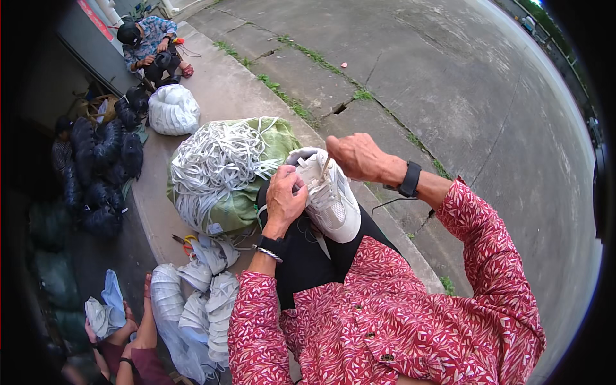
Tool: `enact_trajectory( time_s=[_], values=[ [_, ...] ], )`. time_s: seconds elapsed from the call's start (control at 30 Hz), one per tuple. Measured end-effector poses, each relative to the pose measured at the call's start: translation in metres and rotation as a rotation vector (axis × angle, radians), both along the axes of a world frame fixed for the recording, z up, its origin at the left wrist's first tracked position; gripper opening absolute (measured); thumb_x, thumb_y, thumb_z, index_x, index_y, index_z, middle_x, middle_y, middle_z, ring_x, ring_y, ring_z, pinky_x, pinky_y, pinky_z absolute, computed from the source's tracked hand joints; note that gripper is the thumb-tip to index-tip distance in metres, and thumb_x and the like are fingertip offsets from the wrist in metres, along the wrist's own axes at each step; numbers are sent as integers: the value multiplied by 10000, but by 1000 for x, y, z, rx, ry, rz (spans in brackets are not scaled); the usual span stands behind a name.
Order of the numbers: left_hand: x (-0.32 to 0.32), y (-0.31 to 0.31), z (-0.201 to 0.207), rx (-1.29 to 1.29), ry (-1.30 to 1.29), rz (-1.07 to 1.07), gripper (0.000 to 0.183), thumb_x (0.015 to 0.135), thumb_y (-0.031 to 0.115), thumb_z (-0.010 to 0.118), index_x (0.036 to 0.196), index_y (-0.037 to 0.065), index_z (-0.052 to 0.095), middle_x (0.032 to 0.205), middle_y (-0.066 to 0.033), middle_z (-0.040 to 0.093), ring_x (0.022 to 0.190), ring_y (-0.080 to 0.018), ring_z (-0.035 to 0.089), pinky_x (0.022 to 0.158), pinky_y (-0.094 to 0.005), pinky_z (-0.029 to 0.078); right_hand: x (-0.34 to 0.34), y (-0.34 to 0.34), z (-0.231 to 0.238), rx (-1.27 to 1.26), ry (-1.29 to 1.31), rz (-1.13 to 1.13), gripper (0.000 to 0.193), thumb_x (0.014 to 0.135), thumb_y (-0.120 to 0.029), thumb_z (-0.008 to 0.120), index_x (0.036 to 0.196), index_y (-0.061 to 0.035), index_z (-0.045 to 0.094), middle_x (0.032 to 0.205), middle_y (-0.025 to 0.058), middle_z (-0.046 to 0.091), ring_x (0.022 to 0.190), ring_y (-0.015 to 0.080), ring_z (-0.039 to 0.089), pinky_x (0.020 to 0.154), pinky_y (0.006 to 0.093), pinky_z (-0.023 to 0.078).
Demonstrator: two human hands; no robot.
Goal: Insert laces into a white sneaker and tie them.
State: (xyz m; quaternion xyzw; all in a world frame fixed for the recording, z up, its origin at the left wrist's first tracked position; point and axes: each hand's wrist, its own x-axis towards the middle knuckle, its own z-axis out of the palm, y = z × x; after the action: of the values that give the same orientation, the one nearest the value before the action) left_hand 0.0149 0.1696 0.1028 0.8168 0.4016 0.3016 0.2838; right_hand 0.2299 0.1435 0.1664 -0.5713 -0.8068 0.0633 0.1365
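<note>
A white sneaker (336,212) with a mesh toe rests on my lap, its toe toward me. My left hand (285,200) is closed at the shoe's left side, thumb and fingers bent against the upper near the laces. Above the shoe's opening on the right, my right hand (362,157) is curled into a fist. A thin, brownish stick-like piece (326,165) runs down from this fist to the tongue and lacing; its kind is unclear. White laces (321,191) lie across the upper. My fingers partly hide the lace holes.
A green sack (282,138) piled with white laces (218,163) stands on my left. Nearby are scissors (187,244) and stacked white shoe parts (168,292). Co-workers sit at the upper left (151,48) and lower left (138,359). Black bundles (102,151) lie far left.
</note>
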Motion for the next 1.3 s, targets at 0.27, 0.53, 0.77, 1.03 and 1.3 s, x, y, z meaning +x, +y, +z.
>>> enact_trajectory(
  time_s=[0.27,0.53,0.77,1.03,1.3],
  values=[
    [-6,1,-1,-5,-66,-44,93,681,91,598,752,31,596,1070,-133,558,941,-304,555,802,-376,442,72,-4,-4,145,213,-183,66,786,-65,546,778,-26,493,583,133,511,549,303,523,508,386,385],
    [-11,-3,9,-194,-136,-83,164,665,76,637,824,55,602,1134,-136,526,850,-247,599,730,-321,473,38,-25,-15,85,394,-99,172,790,-100,592,949,-55,546,571,101,506,519,244,526,495,353,386],
    [9,-23,2,21,-72,-22,202,660,54,660,852,76,599,1241,-233,407,1208,-421,354,983,-468,317,-16,-38,-38,57,313,194,140,787,-99,600,917,-67,561,702,112,590,625,303,589,529,393,446],
    [31,-33,11,222,91,24,203,678,38,614,877,31,575,1282,-239,388,1268,-461,264,1026,-532,209,-10,-38,-44,63,631,15,118,813,-91,573,910,-37,535,606,99,536,555,245,556,505,348,424],
    [12,-22,32,101,147,-279,100,702,114,622,769,43,599,1355,-205,350,1306,-460,203,1018,-556,180,-11,-50,-55,-109,792,16,138,789,-82,547,907,-18,514,663,118,543,607,251,546,563,365,430]
  ],
)
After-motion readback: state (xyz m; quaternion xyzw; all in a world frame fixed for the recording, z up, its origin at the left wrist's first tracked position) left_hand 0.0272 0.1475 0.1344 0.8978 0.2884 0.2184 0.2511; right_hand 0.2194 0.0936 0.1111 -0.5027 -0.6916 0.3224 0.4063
